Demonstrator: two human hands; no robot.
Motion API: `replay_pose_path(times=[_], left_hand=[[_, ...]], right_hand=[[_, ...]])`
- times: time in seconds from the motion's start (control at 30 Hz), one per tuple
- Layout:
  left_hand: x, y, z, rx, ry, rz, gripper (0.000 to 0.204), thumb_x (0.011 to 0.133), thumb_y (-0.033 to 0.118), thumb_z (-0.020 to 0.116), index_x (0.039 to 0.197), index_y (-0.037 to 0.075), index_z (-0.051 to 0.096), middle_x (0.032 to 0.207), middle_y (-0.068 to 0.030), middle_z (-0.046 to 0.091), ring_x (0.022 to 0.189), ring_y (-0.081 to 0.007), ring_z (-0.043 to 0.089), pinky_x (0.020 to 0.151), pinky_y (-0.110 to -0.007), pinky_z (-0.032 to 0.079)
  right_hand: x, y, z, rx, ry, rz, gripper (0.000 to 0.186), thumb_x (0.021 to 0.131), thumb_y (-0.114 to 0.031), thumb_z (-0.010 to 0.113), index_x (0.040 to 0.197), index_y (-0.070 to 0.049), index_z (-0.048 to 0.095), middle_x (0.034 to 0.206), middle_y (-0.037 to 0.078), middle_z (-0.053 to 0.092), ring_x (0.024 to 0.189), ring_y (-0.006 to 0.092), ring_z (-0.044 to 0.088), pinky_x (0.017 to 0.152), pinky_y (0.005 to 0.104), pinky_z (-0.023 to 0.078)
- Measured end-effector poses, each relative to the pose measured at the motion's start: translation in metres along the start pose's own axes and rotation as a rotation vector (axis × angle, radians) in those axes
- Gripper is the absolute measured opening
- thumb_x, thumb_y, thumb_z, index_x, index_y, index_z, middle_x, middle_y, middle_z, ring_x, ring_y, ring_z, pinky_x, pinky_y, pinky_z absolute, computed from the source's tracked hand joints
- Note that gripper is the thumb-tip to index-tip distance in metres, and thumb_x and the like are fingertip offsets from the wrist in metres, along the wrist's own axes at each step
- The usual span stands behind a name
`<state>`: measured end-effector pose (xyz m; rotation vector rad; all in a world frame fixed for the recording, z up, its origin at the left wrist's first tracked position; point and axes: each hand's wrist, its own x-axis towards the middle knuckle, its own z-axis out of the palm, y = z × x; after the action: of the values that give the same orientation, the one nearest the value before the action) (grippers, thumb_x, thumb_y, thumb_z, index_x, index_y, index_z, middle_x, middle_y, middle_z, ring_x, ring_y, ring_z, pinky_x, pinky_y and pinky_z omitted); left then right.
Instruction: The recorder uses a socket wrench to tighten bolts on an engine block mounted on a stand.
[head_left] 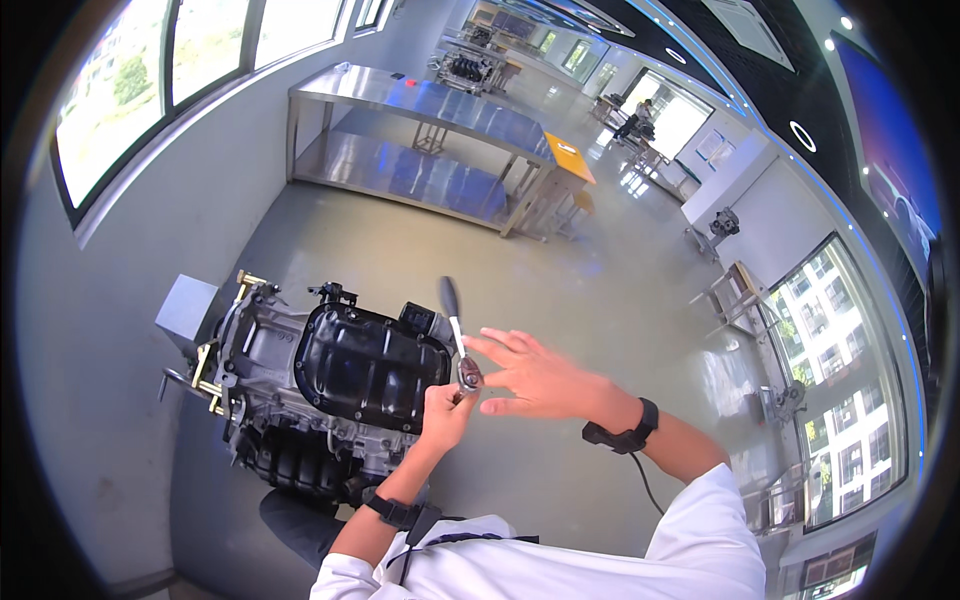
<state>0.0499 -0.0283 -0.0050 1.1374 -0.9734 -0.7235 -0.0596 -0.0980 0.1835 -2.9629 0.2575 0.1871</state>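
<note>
My left hand (445, 415) is closed around the lower end of a ratchet wrench (458, 335), just below its round head. The wrench's dark handle points away from me, and whatever sits under the head is hidden by my fingers. Just right of the wrench, my right hand (535, 375) is open, its fingers spread toward the tool; I cannot tell if a fingertip touches it. To the left lies an engine (270, 345) with a black oil pan (370, 360) facing up. My left hand is by the pan's near right corner.
The engine is held on a stand with brass-coloured bolts (210, 390), a grey box (187, 307) and a crank handle (172, 380). Farther off stands a steel workbench (400, 100) with a yellow-topped stool (568, 157) at its right end. Windows line the left wall.
</note>
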Motion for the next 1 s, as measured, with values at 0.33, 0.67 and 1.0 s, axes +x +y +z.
replay_pose_path(times=[0.33, 0.67, 1.0], left_hand=[[-0.014, 0.025, -0.005, 0.237, -0.178, 0.099, 0.010, 0.077, 0.017, 0.060, 0.076, 0.007, 0.061, 0.065, -0.0136, 0.060, 0.058, -0.0356, 0.055, 0.053, -0.043, 0.043], [-0.016, 0.012, 0.006, 0.254, -0.185, 0.077, 0.012, 0.072, 0.008, 0.063, 0.070, 0.001, 0.054, 0.062, -0.0171, 0.055, 0.056, -0.0360, 0.053, 0.050, -0.043, 0.040], [-0.018, -0.011, -0.061, 0.939, -0.406, 0.516, 0.007, 0.074, 0.017, 0.064, 0.079, 0.012, 0.062, 0.081, 0.0019, 0.057, 0.086, -0.0166, 0.052, 0.076, -0.033, 0.036]], right_hand=[[0.005, -0.017, 0.021, 0.711, -0.080, 0.174, 0.054, 0.084, -0.042, 0.063, 0.122, -0.005, 0.056, 0.143, 0.020, 0.031, 0.126, 0.0340, 0.040, 0.096, 0.0412, 0.042], [-0.020, -0.047, 0.048, 0.913, 0.118, 0.739, 0.038, 0.086, -0.021, 0.064, 0.112, 0.001, 0.047, 0.079, 0.008, 0.060, 0.072, 0.0131, 0.063, 0.063, 0.0287, 0.051], [-0.013, -0.043, 0.055, 0.827, 0.197, 0.762, 0.022, 0.083, -0.015, 0.065, 0.098, -0.001, 0.057, 0.064, 0.001, 0.054, 0.055, 0.0080, 0.048, 0.051, 0.0269, 0.040]])
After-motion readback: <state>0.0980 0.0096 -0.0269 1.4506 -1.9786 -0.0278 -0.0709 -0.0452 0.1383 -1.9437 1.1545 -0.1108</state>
